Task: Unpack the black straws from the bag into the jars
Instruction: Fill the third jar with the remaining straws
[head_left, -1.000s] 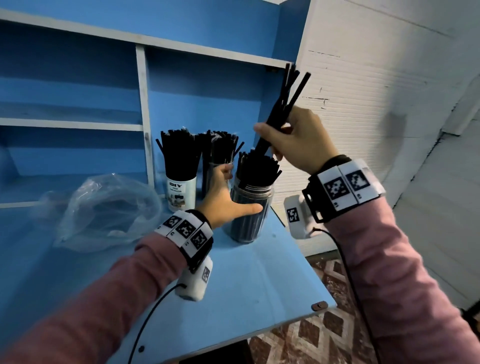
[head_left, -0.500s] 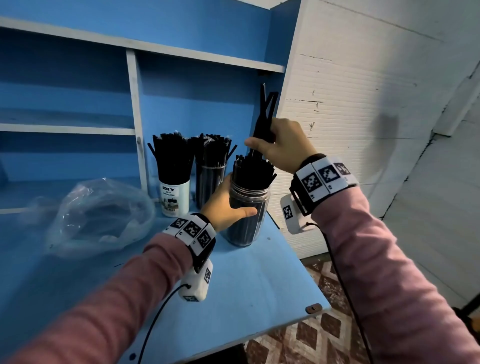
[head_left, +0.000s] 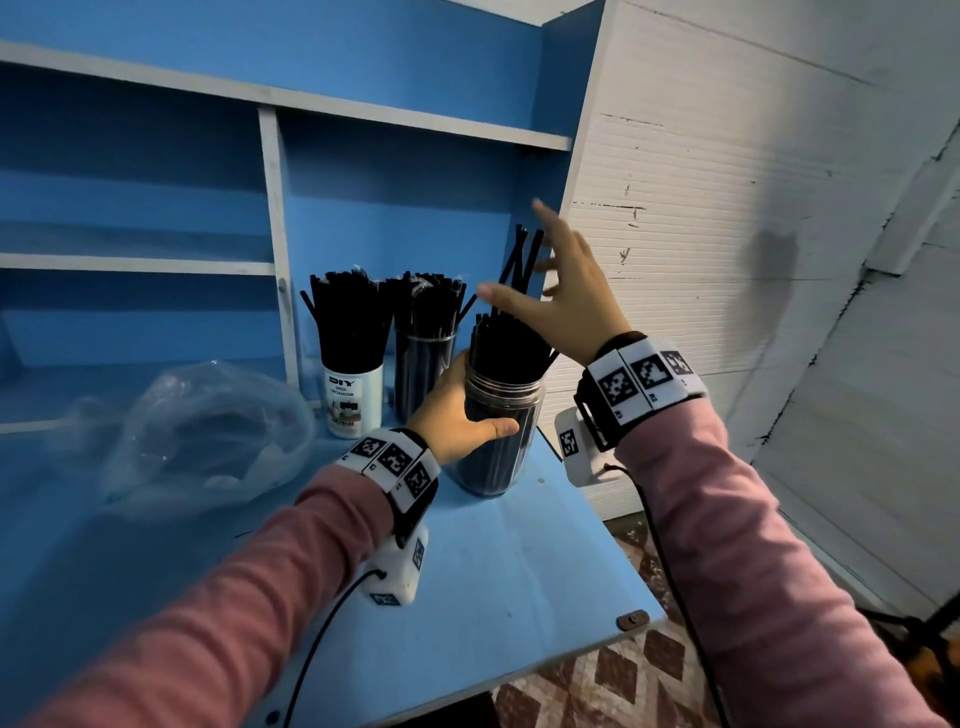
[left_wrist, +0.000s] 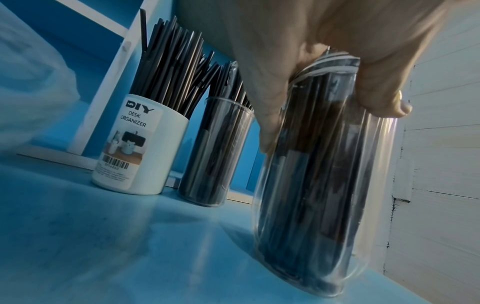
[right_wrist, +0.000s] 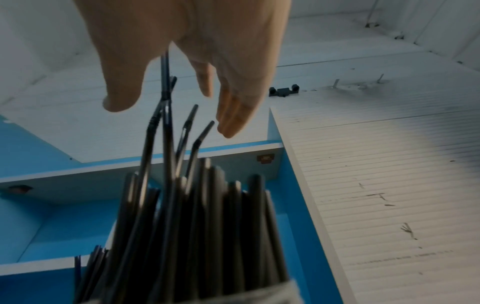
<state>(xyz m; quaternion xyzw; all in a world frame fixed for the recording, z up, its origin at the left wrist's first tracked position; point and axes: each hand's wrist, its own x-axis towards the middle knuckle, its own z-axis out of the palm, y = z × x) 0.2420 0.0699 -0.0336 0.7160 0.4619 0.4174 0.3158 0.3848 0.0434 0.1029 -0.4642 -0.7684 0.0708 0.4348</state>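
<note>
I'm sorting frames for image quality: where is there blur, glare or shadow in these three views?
Head view: a soft dark shadow on the white ribbed wall, edges bowed by the wide lens. Left wrist view: pale glare streaks on the clear jar of black straws. Right wrist view: the right hand and near straw tips are blurred.

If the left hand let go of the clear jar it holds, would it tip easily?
Probably somewhat. The jar is tall, narrow and packed with straws sticking out above its rim, so likely top-heavy. Its clear wall looks smooth, perhaps slippery. The left hand steadying it suggests the same.
</note>
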